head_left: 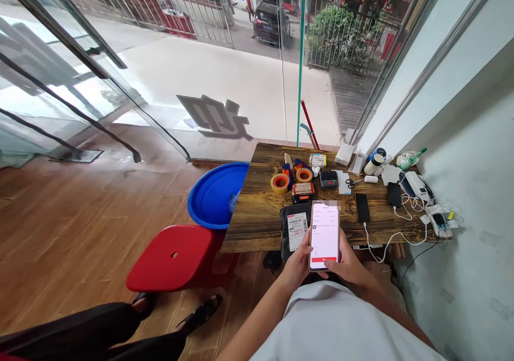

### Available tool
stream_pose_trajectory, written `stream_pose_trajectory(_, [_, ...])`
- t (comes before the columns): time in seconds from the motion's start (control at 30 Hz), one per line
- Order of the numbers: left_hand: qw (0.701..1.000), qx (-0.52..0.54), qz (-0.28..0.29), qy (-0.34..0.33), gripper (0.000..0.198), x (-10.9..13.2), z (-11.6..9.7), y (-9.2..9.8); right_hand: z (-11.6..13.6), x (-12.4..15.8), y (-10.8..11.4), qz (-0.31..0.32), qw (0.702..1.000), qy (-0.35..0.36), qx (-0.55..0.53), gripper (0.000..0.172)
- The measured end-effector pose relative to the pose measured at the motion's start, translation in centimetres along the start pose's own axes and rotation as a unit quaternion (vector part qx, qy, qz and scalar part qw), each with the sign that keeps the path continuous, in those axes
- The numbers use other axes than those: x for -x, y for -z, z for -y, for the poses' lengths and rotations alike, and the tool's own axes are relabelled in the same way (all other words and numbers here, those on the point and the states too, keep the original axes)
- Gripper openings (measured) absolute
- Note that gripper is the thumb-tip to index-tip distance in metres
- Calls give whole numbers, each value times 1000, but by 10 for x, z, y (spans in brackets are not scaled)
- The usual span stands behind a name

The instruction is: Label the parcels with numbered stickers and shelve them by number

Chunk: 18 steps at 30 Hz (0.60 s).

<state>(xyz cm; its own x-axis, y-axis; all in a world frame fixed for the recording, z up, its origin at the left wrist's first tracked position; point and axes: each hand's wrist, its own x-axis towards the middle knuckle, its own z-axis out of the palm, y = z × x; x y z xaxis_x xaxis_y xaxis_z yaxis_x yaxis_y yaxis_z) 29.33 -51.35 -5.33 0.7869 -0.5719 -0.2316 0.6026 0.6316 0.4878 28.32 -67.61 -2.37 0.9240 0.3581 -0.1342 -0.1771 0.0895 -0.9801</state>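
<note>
I hold a smartphone (324,235) upright in front of me, its lit screen showing a white page with a red button. My right hand (348,262) wraps round its lower right side, thumb on the screen's bottom edge. My left hand (297,262) grips its left edge. Just behind the phone a black parcel (294,224) with a white shipping label lies at the front edge of the wooden table (257,216).
On the table lie tape rolls (280,182), a small label printer (328,178), scissors (353,182), a second black phone (362,208) on a white cable, chargers and bottles. A red stool (172,256) and blue basin (212,194) stand left. Another person's legs (100,331) are at bottom left.
</note>
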Motion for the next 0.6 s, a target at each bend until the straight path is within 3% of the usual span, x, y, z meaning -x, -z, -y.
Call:
stream_pose_trajectory(0.3, [1000, -18, 19, -2, 86, -1, -5, -2, 9, -1, 1, -15, 1000, 2, 3, 83])
stream_pose_trajectory(0.6, [1000, -14, 21, -2, 83, -4, -5, 0, 1, -4, 4, -25, 1000, 0, 12, 84])
